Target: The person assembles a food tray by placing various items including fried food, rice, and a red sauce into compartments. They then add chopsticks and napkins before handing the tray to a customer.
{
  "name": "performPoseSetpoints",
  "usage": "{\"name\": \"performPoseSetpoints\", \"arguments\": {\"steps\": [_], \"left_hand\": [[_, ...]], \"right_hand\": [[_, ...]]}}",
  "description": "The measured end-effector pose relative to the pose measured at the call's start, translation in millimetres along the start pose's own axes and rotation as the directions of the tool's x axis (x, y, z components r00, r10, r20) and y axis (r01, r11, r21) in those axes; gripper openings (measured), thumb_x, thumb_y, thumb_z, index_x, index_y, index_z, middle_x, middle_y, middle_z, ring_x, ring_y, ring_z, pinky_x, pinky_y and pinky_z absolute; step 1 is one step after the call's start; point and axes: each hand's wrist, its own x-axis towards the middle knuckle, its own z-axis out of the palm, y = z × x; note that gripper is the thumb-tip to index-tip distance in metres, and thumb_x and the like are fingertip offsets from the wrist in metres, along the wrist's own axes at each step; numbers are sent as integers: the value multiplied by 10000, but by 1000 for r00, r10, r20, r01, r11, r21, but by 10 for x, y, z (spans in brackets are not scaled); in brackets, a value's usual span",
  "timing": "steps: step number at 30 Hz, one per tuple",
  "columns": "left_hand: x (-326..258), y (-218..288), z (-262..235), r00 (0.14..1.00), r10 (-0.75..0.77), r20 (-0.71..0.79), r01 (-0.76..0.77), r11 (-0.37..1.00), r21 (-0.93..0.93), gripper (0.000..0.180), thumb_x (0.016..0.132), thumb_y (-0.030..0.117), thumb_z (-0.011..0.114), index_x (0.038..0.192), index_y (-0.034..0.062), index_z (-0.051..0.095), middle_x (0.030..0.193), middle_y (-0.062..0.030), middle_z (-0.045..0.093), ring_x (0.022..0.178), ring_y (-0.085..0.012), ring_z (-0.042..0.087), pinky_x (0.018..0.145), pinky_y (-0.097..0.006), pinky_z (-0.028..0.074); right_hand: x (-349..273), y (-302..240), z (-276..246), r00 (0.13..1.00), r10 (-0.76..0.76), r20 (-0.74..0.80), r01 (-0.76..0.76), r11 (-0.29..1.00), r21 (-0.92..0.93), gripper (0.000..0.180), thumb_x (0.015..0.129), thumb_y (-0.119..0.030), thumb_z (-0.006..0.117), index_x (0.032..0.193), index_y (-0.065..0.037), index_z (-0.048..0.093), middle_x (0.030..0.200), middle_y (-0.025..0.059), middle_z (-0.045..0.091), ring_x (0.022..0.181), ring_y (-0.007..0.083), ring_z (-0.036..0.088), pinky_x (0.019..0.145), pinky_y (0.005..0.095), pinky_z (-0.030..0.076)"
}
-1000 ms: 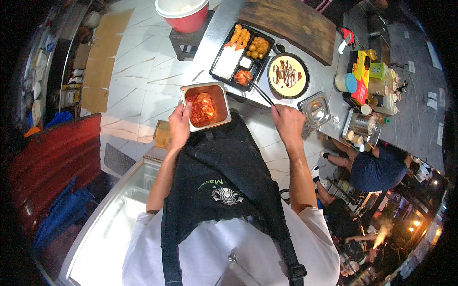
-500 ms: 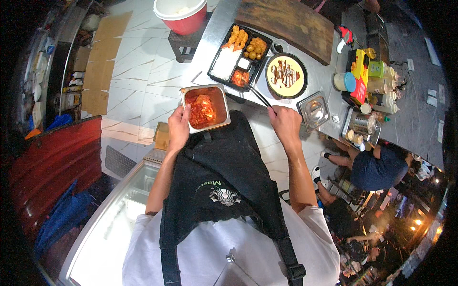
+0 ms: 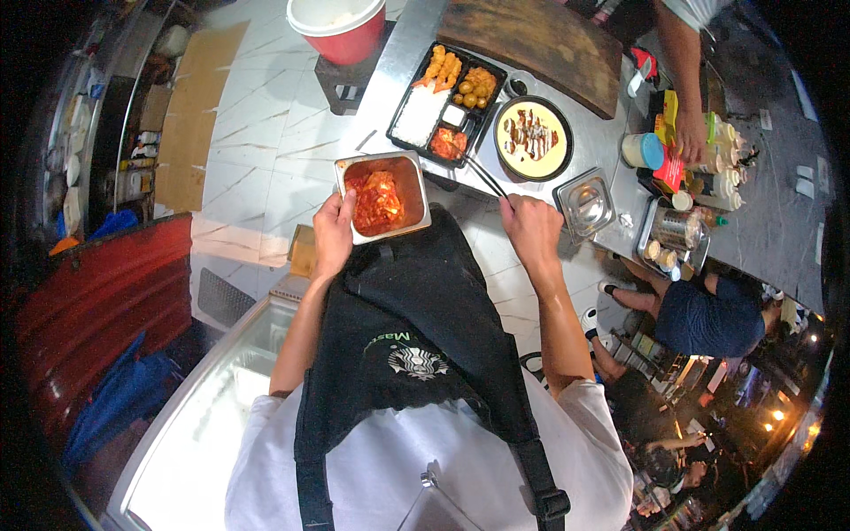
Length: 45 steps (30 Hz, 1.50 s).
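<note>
My left hand grips the near-left wall of a square steel pan, its thumb over the rim. Red, saucy kimchi lies in the pan. My right hand is closed round a pair of dark chopsticks. Their tips reach the small portion of kimchi in the near-right compartment of a black meal box. White rice, fried pieces, small round brown items and a white square cup fill other compartments.
Right of the box stands a round black bowl of yellow food with dark sauce. A steel lid lies nearby. Behind is a wooden board. Another person's arm reaches among bottles at right. A red bucket stands far left.
Another person's arm has come in at the upper right, its hand down by the yellow-and-red box and bottles. My hands, the pan and the chopsticks have barely moved.
</note>
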Motion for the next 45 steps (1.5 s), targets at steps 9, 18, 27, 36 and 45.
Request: {"name": "performPoseSetpoints", "arguments": {"steps": [9,18,27,36,45], "left_hand": [[-46,-15,-52,1000,-14,8,14,996,-87,381,1040,290,573,871,-51,589,682,-92,540,720,-104,422,658,-321,438],[-127,209,-27,999,38,-1,-38,995,-89,387,1033,277,587,837,-57,578,651,-122,523,676,-114,407,614,-344,435],[-58,119,-177,989,9,149,-37,982,183,408,1015,301,611,811,-51,577,600,-153,468,611,-160,364,563,-378,401],[-51,13,-232,988,64,142,-89,980,179,402,1008,330,613,858,-44,614,607,-145,498,603,-162,385,571,-375,409],[-31,-85,-211,999,33,35,-31,998,-53,378,1028,309,590,927,-50,656,681,-114,613,678,-112,463,646,-354,458]], "right_hand": [[-348,-254,-512,969,-247,8,236,935,263,224,877,-277,730,891,-54,746,746,133,702,660,330,680,592,427,516],[-71,-697,38,918,-394,47,385,913,132,165,881,-196,658,800,-56,693,754,113,681,732,261,706,615,392,560],[536,-842,-108,655,-747,114,754,656,-40,88,774,-122,656,717,-62,686,717,111,674,692,260,709,573,387,560],[633,-747,-30,628,-772,100,774,633,29,141,797,-167,670,693,-84,718,664,125,681,678,301,707,596,429,545],[299,-185,-249,878,-340,336,130,847,516,254,902,-301,710,908,-58,783,657,117,679,599,242,659,567,403,491]]}}
